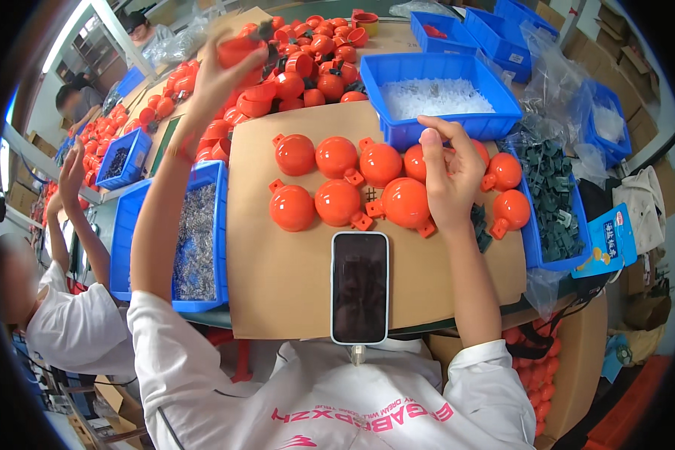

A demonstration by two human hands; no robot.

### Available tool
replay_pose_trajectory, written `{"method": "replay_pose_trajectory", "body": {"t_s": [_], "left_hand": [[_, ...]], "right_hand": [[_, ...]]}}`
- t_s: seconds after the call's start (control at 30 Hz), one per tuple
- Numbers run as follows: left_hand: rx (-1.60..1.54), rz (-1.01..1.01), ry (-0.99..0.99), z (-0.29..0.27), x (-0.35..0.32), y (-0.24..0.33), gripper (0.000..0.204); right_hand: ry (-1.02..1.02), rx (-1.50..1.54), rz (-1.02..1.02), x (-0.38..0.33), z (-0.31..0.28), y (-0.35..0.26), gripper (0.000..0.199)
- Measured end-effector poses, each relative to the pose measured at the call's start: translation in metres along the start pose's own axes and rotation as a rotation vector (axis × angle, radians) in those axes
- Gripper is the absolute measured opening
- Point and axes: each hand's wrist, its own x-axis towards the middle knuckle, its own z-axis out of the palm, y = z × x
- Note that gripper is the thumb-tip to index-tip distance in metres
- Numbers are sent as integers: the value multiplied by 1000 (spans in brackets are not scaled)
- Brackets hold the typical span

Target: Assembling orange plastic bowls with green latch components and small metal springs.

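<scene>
Head view looks down on both my forearms over a brown cardboard sheet (277,277) on the workbench. My left arm stretches far forward and up, and my left hand (221,79) closes its fingers around an orange plastic half-shell (240,51) lifted above the heap of loose orange shells (315,64). My right arm runs straight ahead; my right hand (450,176) rests on the sheet with fingers curled and the forefinger raised, but I cannot tell whether it grips anything. Assembled orange plastic balls (337,202) lie in two rows just left of that hand, one touching it. A blue plastic bin of white bits (439,97) sits just beyond my right fingertips, and a white-edged phone (360,287) lies nearer me.
</scene>
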Motion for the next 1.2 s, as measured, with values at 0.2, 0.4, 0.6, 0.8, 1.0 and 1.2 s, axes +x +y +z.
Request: {"method": "replay_pose_trajectory", "body": {"t_s": [0.2,0.4,0.6,0.8,1.0,1.2], "left_hand": [[275,201,-10,33,-7,14,68],[552,559,-669,62,-98,42,58],[703,506,-658,62,-104,27,63],[786,641,-608,72,-101,38,64],[660,511,-514,58,-91,56,58],[341,131,-571,47,-123,98,59]], "right_hand": [[34,-1,3,2,-11,9,15],[-18,-1,15,1,-4,9,14],[-159,-87,16,-3,2,11,12],[-215,-120,-39,-6,5,9,13],[-316,-199,-150,-7,5,4,21],[-305,-262,-415,-20,14,-4,44]]}}
